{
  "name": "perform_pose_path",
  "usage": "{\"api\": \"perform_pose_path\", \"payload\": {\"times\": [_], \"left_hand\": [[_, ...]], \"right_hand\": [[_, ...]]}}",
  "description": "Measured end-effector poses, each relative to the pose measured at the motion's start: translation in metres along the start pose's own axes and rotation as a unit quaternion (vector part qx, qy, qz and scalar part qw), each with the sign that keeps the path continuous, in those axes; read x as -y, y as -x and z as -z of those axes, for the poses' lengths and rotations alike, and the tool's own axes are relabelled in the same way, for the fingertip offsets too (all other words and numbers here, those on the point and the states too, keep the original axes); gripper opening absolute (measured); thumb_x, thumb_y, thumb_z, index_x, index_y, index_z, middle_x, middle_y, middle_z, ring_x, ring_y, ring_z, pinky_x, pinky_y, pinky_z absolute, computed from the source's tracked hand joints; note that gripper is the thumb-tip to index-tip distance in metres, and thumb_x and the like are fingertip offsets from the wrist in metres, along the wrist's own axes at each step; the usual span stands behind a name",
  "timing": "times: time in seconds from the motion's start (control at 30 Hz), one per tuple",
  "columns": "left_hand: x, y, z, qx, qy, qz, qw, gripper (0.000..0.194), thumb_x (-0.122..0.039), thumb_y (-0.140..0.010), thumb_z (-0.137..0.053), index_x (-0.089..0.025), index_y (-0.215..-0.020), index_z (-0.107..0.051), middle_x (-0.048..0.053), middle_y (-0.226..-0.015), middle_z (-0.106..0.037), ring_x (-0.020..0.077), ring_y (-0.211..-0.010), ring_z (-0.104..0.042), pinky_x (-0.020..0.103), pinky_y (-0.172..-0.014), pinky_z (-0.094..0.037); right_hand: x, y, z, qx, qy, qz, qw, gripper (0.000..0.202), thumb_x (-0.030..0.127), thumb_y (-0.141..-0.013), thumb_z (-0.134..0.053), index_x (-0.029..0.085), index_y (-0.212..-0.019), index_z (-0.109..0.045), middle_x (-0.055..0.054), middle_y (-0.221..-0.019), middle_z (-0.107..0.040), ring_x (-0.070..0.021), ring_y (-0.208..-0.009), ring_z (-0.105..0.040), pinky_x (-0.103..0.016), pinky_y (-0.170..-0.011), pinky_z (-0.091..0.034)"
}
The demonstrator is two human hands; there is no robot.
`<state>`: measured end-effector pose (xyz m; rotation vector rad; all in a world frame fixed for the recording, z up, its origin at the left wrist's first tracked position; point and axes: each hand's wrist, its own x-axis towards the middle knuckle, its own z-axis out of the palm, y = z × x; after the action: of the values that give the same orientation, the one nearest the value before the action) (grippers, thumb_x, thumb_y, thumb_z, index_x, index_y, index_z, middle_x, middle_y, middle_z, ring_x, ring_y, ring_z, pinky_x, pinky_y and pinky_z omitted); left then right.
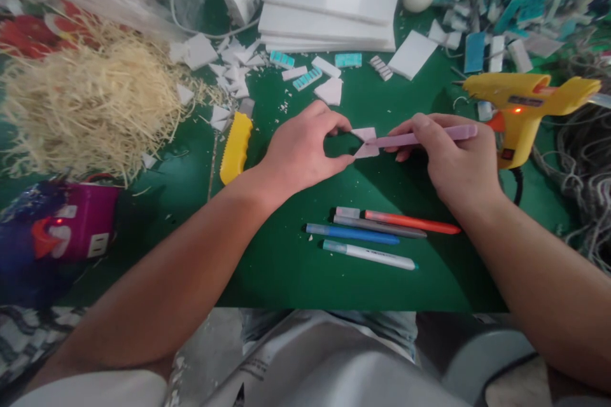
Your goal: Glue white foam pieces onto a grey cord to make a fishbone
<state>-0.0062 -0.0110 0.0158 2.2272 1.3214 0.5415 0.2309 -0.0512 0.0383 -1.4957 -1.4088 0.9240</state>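
My left hand [310,149] pinches a small notched piece of foam board [366,149] by its left side, between thumb and forefinger. The piece is tinted light pink. In my right hand [458,156] is a pink marker pen [432,137], held like a pencil, its tip against the piece near the notch. Below the hands lie a blue marker [353,233], an orange-red marker [413,222], a grey marker [382,226] and a white marker with a teal tip [372,254]. A loose pale cap [347,212] rests beside the orange-red one.
A yellow glue gun [525,98] with a lit red light stands at right. A yellow-handled cutter [236,147] lies left of my left hand. White foam sheets [329,6] are stacked at the back, near scraps. Straw [90,95] and tangled cord [582,159] flank the green table [286,273].
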Motion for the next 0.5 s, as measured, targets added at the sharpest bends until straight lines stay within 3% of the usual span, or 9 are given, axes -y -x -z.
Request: {"api": "perform_pose_path", "payload": {"times": [0.2,0.5], "left_hand": [[-0.0010,0.0000,0.0006,0.003,0.002,0.005,1.000,0.037,-0.022,-0.089,-0.092,-0.024,-0.124,-0.080,0.005,-0.125,-0.077,0.0189,-0.096,-0.077,0.032,-0.089,-0.063],[0.0004,0.0001,-0.0007,0.002,0.007,0.000,1.000,0.034,-0.024,-0.090,-0.090,-0.024,-0.123,-0.080,0.004,-0.124,-0.076,0.0191,-0.097,-0.076,0.032,-0.089,-0.063]], "right_hand": [[-0.0001,0.0007,0.0001,0.008,0.002,-0.011,1.000,0.046,0.063,-0.101,-0.083,0.030,-0.071,-0.084,-0.001,-0.064,-0.077,-0.0194,-0.060,-0.071,-0.034,-0.061,-0.059],[0.0008,0.0026,-0.0010,0.006,-0.012,-0.011,1.000,0.041,0.051,-0.102,-0.080,0.028,-0.068,-0.084,-0.002,-0.065,-0.078,-0.0186,-0.059,-0.070,-0.033,-0.061,-0.059]]}}
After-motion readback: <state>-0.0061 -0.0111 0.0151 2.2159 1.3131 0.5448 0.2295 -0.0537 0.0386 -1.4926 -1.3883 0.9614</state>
